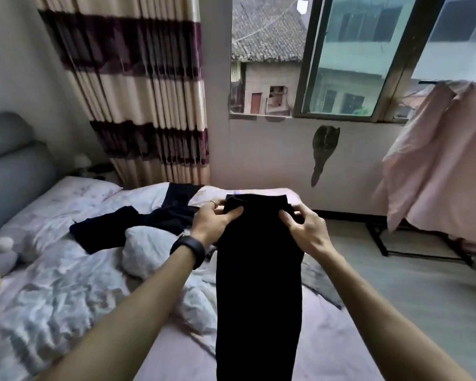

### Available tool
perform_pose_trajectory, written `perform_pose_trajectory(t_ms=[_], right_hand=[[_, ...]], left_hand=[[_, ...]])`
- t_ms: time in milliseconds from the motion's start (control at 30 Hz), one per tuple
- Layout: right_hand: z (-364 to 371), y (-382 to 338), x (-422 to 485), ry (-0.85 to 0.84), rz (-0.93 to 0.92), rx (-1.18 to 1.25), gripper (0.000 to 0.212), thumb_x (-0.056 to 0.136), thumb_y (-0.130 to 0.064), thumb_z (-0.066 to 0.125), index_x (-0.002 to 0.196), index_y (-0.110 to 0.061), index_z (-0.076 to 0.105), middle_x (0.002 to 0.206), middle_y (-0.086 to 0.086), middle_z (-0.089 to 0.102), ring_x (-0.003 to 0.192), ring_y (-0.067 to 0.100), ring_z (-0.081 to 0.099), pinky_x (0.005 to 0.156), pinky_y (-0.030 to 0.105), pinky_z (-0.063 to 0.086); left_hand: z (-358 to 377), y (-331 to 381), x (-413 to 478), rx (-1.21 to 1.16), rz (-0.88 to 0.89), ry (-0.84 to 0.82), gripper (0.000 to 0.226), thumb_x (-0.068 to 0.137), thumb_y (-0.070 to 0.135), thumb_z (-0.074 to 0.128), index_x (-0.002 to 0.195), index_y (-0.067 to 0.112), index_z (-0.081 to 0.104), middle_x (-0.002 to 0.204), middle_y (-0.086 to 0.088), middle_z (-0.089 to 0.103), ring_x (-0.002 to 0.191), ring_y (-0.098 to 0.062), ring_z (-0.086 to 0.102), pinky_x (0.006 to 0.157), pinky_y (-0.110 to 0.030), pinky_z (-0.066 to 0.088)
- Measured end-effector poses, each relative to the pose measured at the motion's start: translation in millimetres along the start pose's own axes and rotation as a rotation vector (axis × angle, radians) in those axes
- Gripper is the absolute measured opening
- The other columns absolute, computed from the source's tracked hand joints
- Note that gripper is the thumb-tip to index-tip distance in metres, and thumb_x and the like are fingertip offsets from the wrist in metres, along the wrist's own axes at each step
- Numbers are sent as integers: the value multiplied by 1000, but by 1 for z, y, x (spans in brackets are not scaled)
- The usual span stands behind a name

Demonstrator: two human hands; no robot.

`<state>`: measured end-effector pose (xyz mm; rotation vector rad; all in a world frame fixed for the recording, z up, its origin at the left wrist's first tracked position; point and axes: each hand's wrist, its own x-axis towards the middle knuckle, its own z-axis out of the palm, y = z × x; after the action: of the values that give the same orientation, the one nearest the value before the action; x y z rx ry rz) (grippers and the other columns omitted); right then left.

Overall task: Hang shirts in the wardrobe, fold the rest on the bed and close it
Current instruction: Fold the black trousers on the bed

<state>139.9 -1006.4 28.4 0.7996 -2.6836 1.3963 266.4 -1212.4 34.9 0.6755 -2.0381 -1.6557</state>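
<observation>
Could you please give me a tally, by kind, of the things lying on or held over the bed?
Black garment, pinched at its top edge by the left hand and the right hand: 1
Dark clothing heap on the bed, single pieces hard to tell apart: 1
White pillow: 1
Soft toy: 1
Total: 4
</observation>
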Motion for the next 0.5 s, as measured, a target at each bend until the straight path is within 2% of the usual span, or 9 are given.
perform_pose_trajectory(t_ms=[67,133,200,333,400,500], right_hand=[[40,39,-2,-51,78,-11,18,91,-49,65,101,-33,65,84,-18,64,80,7,63,67,8,42],[73,70,-1,-97,154,-2,17,92,-44,66,102,-30,64,91,-11,69,90,16,67,77,32,52],[105,100,7,-142,235,-2,18,92,-44,66,104,-32,65,96,-9,72,96,17,68,82,40,54],[134,138,19,-173,309,-255,28,92,-54,59,114,-38,64,110,-13,65,116,23,52,97,46,45],[152,152,37,-205,339,-336,31,93,-57,56,118,-39,61,110,-7,56,114,27,50,90,41,44],[183,163,81,-210,397,-307,31,95,-56,52,118,-35,58,108,1,52,104,31,60,82,40,48]], left_hand=[[7,-53,13,-10,-75,-65,12,85,24,79,94,27,71,89,4,77,80,-5,72,73,-20,55],[14,-94,25,-6,-125,-89,13,87,20,77,91,30,70,85,10,77,78,-2,71,67,-12,51],[22,-135,44,22,-183,-120,15,86,22,78,90,35,71,86,15,76,80,-1,71,67,-10,51],[30,-179,71,165,-198,-194,16,82,37,79,87,49,70,87,16,74,86,1,67,68,-8,47],[35,-198,98,250,-192,-211,12,82,44,75,90,52,72,83,11,71,84,-3,65,69,-17,50],[47,-214,151,123,-283,-171,9,83,35,76,84,44,74,71,11,70,63,-8,68,63,-26,58]])
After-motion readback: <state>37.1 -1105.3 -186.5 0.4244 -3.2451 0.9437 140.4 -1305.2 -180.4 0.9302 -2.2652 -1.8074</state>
